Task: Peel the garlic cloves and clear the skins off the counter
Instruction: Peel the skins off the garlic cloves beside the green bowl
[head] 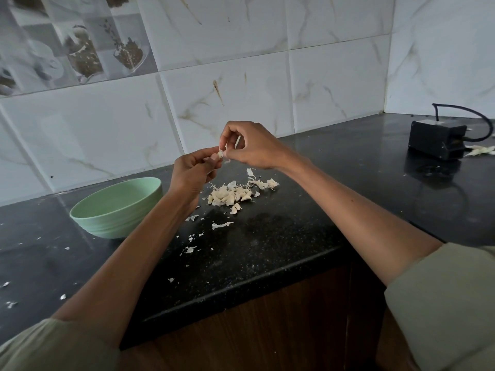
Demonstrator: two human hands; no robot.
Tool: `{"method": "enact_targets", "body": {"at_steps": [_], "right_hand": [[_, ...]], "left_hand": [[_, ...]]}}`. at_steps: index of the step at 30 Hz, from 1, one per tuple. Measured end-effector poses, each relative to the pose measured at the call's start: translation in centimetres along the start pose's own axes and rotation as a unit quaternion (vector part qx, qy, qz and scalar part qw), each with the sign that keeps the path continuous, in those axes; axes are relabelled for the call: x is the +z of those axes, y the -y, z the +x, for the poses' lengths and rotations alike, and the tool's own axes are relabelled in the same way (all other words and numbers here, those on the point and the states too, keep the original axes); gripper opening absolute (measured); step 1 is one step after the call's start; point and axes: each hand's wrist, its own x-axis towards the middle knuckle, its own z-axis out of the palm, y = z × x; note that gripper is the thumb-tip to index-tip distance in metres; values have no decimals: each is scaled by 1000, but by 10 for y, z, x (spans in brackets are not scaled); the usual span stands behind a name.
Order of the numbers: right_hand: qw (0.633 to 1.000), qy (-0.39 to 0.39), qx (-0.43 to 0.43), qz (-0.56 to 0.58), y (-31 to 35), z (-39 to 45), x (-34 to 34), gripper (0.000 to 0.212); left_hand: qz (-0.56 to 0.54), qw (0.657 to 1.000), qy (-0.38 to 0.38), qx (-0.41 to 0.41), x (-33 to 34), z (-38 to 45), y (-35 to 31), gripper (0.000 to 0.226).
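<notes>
Now, at the far left of the black stone surface (267, 253) stands a pale green bowl (117, 207), near the tiled wall. Small white flakes of skin (222, 225) lie scattered on the surface from the bowl toward the near edge. To the right of the bowl, both hands are raised above the surface and meet in the air. The left hand (192, 172) has its fingers curled and pinches a small garlic clove (220, 154) between thumb and fingertips. The right hand (251, 145) touches the same clove from the right, its thumb and forefinger pinching a thin strip of skin at the clove; the other fingers are curled. Under the hands, a little to the right, a pile of garlic cloves (230, 195) lies on the surface, mixed with loose skins, and some more skins (263, 183) lie just beside it on the right. Far right, near the corner of the wall, sits a black box (436, 141) with a black cable (466, 111).
</notes>
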Motion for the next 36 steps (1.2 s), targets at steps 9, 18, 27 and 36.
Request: {"method": "enact_targets", "body": {"at_steps": [9, 18, 27, 36], "right_hand": [[998, 25, 49, -1, -5, 2, -8, 30], [996, 50, 72, 24, -8, 4, -2, 20], [998, 26, 36, 44, -11, 5, 0, 11], [983, 28, 72, 169, -11, 5, -5, 19]], "left_hand": [[29, 1000, 2, 0, -1, 1, 2, 13], [54, 998, 4, 9, -1, 1, 3, 15], [22, 1000, 11, -6, -3, 4, 4, 25], [-97, 994, 5, -58, -5, 5, 2, 20]]}}
